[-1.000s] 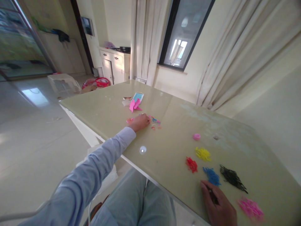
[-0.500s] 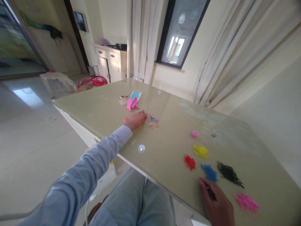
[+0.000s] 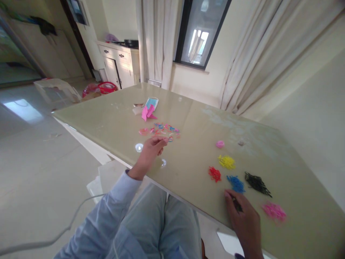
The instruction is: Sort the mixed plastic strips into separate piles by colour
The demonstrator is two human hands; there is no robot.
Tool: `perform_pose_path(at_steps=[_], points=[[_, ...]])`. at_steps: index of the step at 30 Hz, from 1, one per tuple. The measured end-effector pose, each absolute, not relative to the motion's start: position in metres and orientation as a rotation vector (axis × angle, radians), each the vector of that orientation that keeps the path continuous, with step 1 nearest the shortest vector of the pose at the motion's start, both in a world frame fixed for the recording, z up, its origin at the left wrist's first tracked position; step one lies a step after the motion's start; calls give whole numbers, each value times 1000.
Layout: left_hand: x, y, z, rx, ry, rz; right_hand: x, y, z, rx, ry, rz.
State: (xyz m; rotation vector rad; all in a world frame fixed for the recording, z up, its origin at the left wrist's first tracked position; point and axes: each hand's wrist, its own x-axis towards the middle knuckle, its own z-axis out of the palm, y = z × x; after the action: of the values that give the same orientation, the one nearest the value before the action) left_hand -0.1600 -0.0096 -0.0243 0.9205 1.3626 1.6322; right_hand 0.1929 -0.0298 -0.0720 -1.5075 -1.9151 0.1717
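Faced a broad worktop (image 3: pixel 188 190). Held the right hand (image 3: pixel 245 216) in a half-closed grip inside the near edge, beside the blue pile (image 3: pixel 236 184); could not tell whether around anything. Held the left hand (image 3: pixel 151 151) pinched, left along that edge, perhaps on a band. Judged the scattered bands (image 3: pixel 159 126), farther in from the edge, light, soft, springy: best pinched singly.

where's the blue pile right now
In the head view, the blue pile lies on the right, just beyond the right hand, between the red pile and the black pile.
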Motion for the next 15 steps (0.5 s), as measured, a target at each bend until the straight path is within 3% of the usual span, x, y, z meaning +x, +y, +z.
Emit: perform_pose_path(at_steps=[6, 15], points=[[-94, -43, 1, 563, 924, 1560, 188, -32, -69, -1484, -1920, 182], [-39, -39, 14, 531, 764, 1346, 183, -36, -64, -1483, -1880, 246]])
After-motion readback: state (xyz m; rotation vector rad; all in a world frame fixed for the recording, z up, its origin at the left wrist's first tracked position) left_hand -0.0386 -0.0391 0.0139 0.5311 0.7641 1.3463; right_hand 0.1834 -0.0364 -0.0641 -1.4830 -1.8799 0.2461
